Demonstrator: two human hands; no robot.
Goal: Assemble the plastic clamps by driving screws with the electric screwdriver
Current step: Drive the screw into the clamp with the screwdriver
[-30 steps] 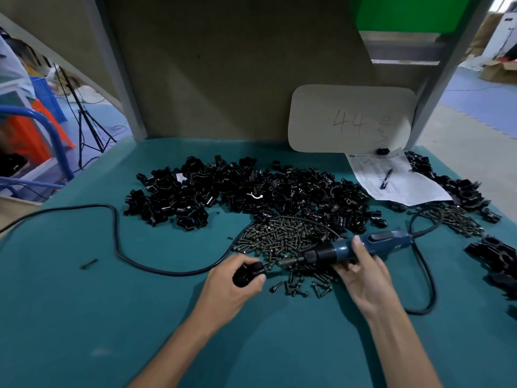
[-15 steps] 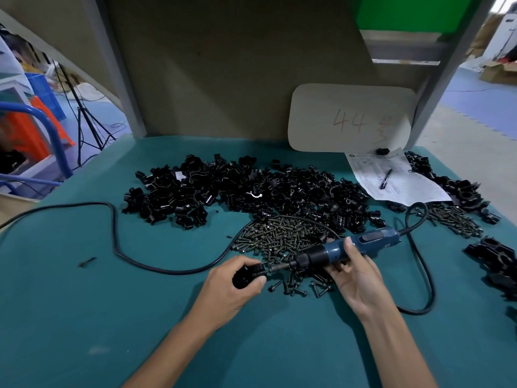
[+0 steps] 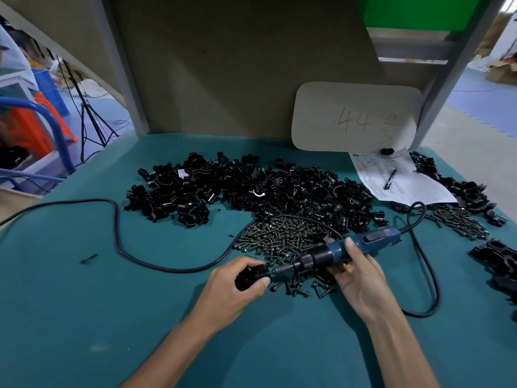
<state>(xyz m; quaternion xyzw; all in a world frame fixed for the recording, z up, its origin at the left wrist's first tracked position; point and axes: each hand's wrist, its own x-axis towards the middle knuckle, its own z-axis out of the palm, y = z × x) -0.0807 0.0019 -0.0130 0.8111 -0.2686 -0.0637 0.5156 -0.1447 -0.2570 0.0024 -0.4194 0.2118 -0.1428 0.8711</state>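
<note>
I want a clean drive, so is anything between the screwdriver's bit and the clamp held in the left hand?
Nothing visible. The bit of the screwdriver reaches straight to the clamp in the left hand; loose screws lie beside it on the mat.

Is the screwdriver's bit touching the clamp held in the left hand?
Touching. The head view shows the bit of the electric screwdriver running straight into the clamp gripped by the left hand, with no gap between tip and plastic.
</note>
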